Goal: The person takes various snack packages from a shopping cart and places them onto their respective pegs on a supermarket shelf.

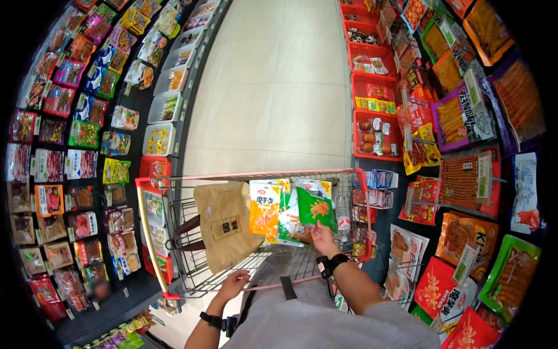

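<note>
My right hand (pixel 323 239) pinches the lower edge of a green snack packet (pixel 313 205) and holds it above the wire shopping cart (pixel 279 174). Beneath it in the cart lie more snack packets, among them an orange-and-white pouch (pixel 265 207); the held packet partly covers them. A clear plastic bottle (pixel 342 218) is by the cart's right end. On the left side of the basket leans a brown paper bag (pixel 231 227) with dark handles. My left hand (pixel 234 284) is at the cart's near rail, fingers loosely bent and apart, holding nothing.
The cart's yellow handle (pixel 150 235) is at left. Shelves of packaged snacks flank the aisle, with white trays (pixel 163 109) along the left and red bins (pixel 375 155) along the right. Hanging pouches (pixel 468 237) are close to my right arm. Pale floor tiles (pixel 257 109) run ahead.
</note>
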`<state>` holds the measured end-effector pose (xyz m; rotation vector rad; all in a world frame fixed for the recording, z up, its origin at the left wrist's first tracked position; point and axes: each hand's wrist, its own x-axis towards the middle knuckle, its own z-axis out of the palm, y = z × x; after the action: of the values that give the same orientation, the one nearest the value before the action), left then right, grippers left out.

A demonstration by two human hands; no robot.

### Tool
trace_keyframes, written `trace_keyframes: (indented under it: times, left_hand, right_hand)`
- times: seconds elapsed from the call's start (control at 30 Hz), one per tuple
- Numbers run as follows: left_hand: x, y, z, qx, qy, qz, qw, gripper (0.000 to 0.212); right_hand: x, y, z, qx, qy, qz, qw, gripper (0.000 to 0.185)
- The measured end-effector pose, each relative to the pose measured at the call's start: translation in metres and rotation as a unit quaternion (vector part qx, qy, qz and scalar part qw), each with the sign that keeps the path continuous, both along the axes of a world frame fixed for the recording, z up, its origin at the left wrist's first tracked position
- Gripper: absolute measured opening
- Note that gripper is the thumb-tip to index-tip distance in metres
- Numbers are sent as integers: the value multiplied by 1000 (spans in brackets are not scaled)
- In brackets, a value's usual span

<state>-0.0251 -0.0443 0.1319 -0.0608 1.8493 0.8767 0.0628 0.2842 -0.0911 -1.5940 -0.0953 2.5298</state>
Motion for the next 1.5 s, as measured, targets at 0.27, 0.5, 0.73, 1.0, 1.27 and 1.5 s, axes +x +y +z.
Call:
trace_keyframes:
  times: [0.27,0.5,0.73,1.0,1.27,1.5]
  left_hand:
    - [-12,18,15,87,-12,35,996,34]
    - [-34,16,39,283,-99,130,945,50]
    - [-36,-19,86,437,-57,348,828,39]
    - [-44,-96,107,491,20,164,855,34]
    - [17,-68,128,447,-2,-114,887,40]
    - [90,-23,127,405,-24,-280,870,41]
  right_hand:
    - [-6,9,123,-40,66,94,993,9]
    - [0,-49,236,118,255,288,916,16]
    - [20,-162,308,408,297,413,758,15]
    - [105,-209,326,455,120,344,812,23]
    - [176,-248,381,550,127,277,778,33]
    - [263,-267,376,660,-1,159,734,35]
